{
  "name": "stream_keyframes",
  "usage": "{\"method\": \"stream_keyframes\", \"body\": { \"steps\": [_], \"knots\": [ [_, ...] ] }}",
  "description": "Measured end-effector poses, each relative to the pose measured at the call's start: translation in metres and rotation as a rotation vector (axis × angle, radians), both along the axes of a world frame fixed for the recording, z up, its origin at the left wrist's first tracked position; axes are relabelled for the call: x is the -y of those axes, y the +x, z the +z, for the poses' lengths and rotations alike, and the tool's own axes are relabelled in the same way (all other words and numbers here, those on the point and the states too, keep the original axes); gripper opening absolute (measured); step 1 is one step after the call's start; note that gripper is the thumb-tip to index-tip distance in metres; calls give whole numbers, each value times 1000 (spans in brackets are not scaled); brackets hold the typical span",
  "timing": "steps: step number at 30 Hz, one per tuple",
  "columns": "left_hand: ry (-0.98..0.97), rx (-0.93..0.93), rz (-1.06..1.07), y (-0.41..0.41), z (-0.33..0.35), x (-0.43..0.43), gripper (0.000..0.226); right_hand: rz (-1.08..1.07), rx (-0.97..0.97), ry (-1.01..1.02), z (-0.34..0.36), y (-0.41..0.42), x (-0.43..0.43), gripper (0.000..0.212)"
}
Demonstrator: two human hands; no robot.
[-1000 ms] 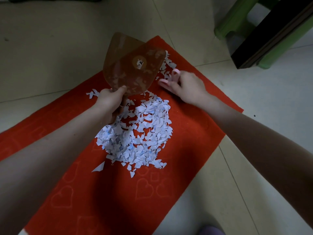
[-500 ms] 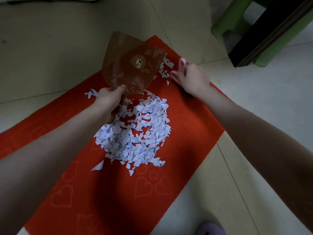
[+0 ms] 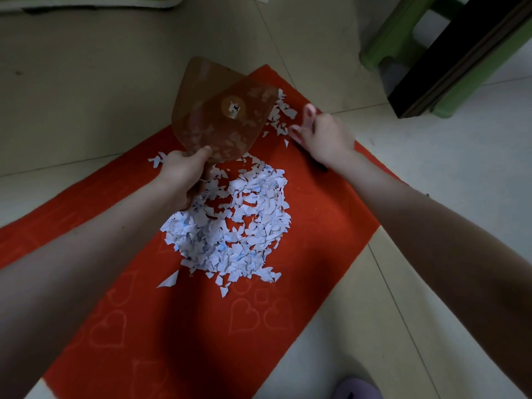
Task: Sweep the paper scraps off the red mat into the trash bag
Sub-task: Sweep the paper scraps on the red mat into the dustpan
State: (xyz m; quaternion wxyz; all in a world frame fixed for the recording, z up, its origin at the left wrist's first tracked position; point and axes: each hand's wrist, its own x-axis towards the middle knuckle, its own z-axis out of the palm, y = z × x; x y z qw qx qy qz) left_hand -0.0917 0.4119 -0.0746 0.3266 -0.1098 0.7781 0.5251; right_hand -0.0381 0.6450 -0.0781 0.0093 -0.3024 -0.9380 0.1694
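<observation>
Head view: paper scraps [image 3: 230, 223] touch left hand [image 3: 182, 174], near right hand [image 3: 326, 138].

You're working in dim, flat light. The brightest patch is the floor tile [image 3: 460, 182] at your right; the red mat [image 3: 325, 226] falls into shadow at its near end. Wide-angle stretch swells your forearms [image 3: 72, 283], dark and soft, toward the bottom corners.

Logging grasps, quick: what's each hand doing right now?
Left hand: grips the brown scoop.
Right hand: beside the loose scraps, fingers partly hidden; cannot be told.
</observation>
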Motion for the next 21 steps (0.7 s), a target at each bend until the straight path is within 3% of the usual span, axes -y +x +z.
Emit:
{"method": "stream_keyframes", "body": {
  "steps": [4, 6, 12, 18, 21],
  "knots": [
    [18, -6, -15, 2, 3, -3, 34, 81, -145, -325, 4, -2, 2, 36],
    [12, -21, -23, 2, 4, -2, 35, 29, -196, -287, 7, 4, -6, 38],
    [14, -27, -3, 3, 4, 0, 33, -116, -56, 39, 11, 14, -9, 43],
    [12, -30, -23, 4, 5, -1, 35, 26, 14, 25, 4, 4, 6, 41],
    [20, -31, -13, 3, 6, 0, 35, 159, 31, -156, 1, 9, 16, 36]
  ]
}}
